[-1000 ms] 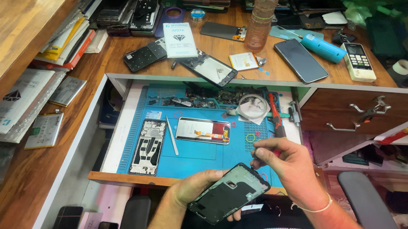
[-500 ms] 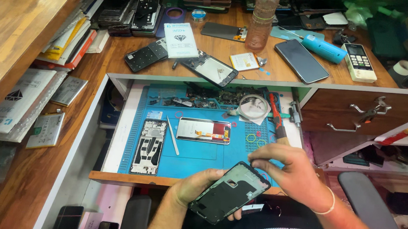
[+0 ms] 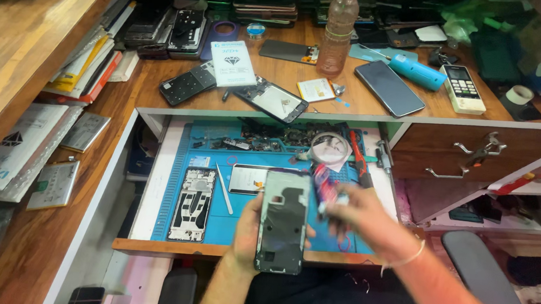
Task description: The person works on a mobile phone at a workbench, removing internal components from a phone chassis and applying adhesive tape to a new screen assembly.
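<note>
My left hand (image 3: 250, 230) holds a dark phone back frame (image 3: 283, 221) upright over the front edge of the blue work mat (image 3: 247, 217). My right hand (image 3: 361, 218), blurred by motion, is just right of the frame and grips a small red and white tool (image 3: 326, 186). A stripped phone chassis (image 3: 192, 203) lies on the mat at the left. A white spudger (image 3: 223, 189) and a small phone board (image 3: 248, 178) lie beside it.
The mat sits in an open drawer (image 3: 154, 175). A plastic bottle (image 3: 338, 33), several phones, a blue cylinder (image 3: 417, 72) and a remote (image 3: 462, 89) lie on the wooden desk (image 3: 129, 91). A tape roll (image 3: 329, 148) and screwdrivers (image 3: 360, 159) sit at the mat's back. Boxes are stacked at left.
The phone frame turned from tilted to upright and rose in my left hand. My right hand moved up beside it, now gripping a small tool.
</note>
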